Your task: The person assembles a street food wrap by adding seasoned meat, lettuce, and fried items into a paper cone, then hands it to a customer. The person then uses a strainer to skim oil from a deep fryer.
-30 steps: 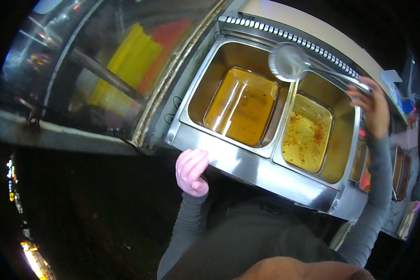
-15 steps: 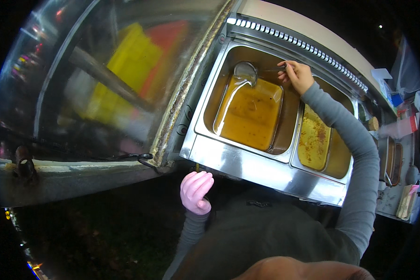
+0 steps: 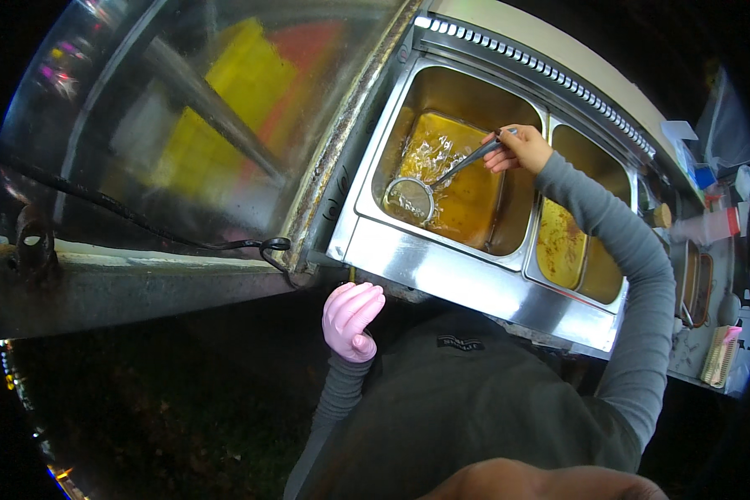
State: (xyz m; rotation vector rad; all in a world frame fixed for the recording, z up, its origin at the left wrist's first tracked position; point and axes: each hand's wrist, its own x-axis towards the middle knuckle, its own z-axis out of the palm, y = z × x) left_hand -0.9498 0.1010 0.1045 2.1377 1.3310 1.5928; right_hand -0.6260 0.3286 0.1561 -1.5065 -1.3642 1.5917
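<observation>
Partly sunk skimmer (image 3: 411, 198) in oil, handle end hidden by right hand (image 3: 518, 148)

The round wire-mesh skimmer (image 3: 410, 198) sits partly submerged in amber oil. Blurred yellow and red shapes (image 3: 225, 108) behind the curved glass pane, far left, remain unidentifiable.

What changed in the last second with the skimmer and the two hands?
The right hand swung the round metal mesh skimmer from above the right-hand oil vat leftward and down into the left steel vat of amber oil, where its head now sits at the surface. The grip on the handle is unchanged. The pink-gloved left hand stayed below the fryer's front edge, holding nothing.
</observation>
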